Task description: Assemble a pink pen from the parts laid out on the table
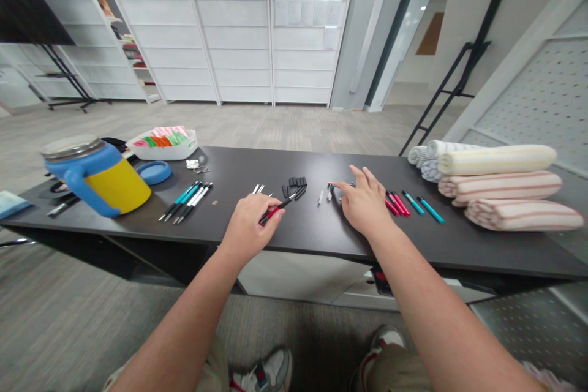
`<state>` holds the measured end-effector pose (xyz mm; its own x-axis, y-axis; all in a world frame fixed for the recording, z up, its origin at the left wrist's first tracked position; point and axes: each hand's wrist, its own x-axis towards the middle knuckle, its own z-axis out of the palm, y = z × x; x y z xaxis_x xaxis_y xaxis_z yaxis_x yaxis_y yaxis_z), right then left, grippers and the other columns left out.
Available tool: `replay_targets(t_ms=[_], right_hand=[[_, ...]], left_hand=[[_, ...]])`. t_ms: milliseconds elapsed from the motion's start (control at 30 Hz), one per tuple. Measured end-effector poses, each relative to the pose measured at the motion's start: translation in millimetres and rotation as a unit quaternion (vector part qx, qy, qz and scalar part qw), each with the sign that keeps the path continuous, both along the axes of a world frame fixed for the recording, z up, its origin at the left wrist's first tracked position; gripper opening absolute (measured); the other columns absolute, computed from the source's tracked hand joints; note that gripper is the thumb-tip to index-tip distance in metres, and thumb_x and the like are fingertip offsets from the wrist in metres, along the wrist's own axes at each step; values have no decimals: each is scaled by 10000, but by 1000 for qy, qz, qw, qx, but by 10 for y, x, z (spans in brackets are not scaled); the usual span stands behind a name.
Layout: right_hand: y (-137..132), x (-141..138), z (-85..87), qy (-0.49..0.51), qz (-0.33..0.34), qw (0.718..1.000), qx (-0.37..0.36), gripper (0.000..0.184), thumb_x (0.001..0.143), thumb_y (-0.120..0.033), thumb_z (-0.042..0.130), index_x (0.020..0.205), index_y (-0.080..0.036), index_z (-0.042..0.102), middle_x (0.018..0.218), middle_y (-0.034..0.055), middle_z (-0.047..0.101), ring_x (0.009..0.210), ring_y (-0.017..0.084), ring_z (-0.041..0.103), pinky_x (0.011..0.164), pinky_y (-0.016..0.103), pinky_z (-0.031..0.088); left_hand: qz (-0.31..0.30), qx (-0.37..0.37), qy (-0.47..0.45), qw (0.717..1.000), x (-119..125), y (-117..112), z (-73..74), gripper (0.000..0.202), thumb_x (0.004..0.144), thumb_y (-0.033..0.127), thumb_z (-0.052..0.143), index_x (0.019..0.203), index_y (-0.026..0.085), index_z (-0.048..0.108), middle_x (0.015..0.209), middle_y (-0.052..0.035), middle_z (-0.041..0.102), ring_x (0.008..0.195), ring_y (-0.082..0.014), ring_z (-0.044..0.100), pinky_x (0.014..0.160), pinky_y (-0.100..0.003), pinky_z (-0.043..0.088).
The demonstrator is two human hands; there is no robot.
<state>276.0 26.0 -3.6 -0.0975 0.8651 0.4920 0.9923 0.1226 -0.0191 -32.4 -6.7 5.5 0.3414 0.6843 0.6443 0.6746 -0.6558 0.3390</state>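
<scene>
My left hand is closed around a partly assembled pen with a red barrel and black parts, its tip pointing up and right. Its far end is hidden in my palm. My right hand reaches over the table with fingers spread, the index fingertip at some small silvery pen parts. What lies under that palm is hidden. Between the hands are several black rubber grips. Thin white refills lie just beyond my left hand. Red pen barrels and teal pen barrels lie right of my right hand.
On the dark table, several pens lie at left, near a blue and yellow mug and a blue lid. A white basket holds colourful packets. Rolled towels are stacked at the right end.
</scene>
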Motion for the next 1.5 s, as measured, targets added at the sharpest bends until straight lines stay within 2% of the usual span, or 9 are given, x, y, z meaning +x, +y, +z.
replay_targets(t_ms=[300, 633, 767, 1067, 1233, 1367, 1500], right_hand=[[-11, -24, -6, 23, -1, 999, 31, 342, 978, -225, 509, 1210, -257, 759, 1603, 157, 456, 1518, 404, 320, 1127, 627, 382], [-2, 0, -10, 31, 5, 999, 27, 259, 996, -342, 581, 1140, -263, 781, 1562, 154, 494, 1501, 412, 330, 1103, 629, 394], [0, 4, -4, 40, 6, 999, 23, 249, 986, -352, 604, 1136, -266, 784, 1548, 160, 505, 1494, 416, 338, 1096, 639, 392], [21, 35, -17, 59, 29, 998, 24, 140, 955, -316, 666, 983, -265, 793, 1480, 131, 573, 1465, 402, 378, 1063, 608, 413], [62, 55, -25, 100, 64, 991, 68, 126, 953, -319, 677, 928, -245, 777, 1364, 134, 657, 1371, 388, 473, 1007, 557, 448], [41, 51, 42, 157, 122, 973, 115, 135, 976, -321, 653, 970, -220, 741, 1098, 122, 755, 1119, 311, 626, 990, 481, 471], [-116, -1, 130, 210, 133, 959, 139, 153, 977, -350, 649, 938, -224, 727, 948, 91, 767, 976, 279, 654, 943, 433, 489]], left_hand=[[3, 0, 0, 1000, -5, -1, -1, 128, 1021, 321, 600, 1068, 222, 666, 976, -55, 711, 936, -230, 647, 846, -391, 466], [2, 0, 1, 1000, 1, -2, -8, 119, 1021, 309, 604, 1069, 220, 665, 976, -48, 705, 929, -222, 634, 845, -388, 451], [0, 0, 1, 1000, -6, -5, -7, 117, 1017, 306, 607, 1070, 221, 666, 983, -47, 706, 938, -223, 639, 844, -384, 451], [0, -3, 1, 1000, 4, -6, 1, 117, 1016, 303, 606, 1063, 220, 675, 964, -48, 705, 924, -226, 632, 841, -378, 445], [-1, 1, 1, 1000, -2, -4, 3, 112, 1011, 293, 615, 1051, 210, 677, 955, -44, 700, 918, -221, 632, 839, -372, 439], [-1, 3, -3, 1000, 10, -8, 14, 118, 1010, 297, 612, 1040, 206, 680, 937, -48, 701, 893, -221, 627, 833, -376, 438], [-11, 1, -22, 1000, 0, -9, 25, 109, 999, 284, 623, 1035, 204, 688, 948, -55, 705, 908, -223, 629, 844, -380, 445]])
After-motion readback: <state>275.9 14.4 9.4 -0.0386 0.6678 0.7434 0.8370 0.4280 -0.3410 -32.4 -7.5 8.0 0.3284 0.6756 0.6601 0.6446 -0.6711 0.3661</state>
